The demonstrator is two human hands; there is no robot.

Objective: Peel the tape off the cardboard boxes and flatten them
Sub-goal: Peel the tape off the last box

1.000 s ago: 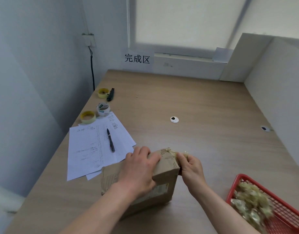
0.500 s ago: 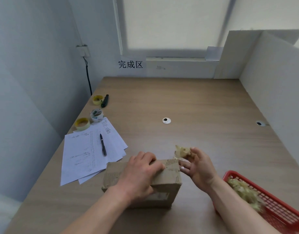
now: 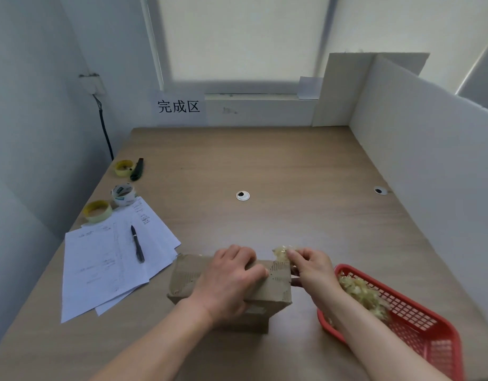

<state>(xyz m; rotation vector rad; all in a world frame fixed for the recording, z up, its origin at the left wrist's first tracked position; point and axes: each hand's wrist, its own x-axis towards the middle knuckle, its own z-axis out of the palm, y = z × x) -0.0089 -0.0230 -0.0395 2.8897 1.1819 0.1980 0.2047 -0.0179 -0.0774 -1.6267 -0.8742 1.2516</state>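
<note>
Cardboard box sits on the table w/ our left hand pressing flat on its top. Our right hand pinches a crumpled tape wad at the box's right end, red basket beside.

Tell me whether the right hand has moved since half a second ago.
Yes. The right hand with its wad of tape has come back left to the box corner, where half a second ago it was lifted clear of it.
</note>
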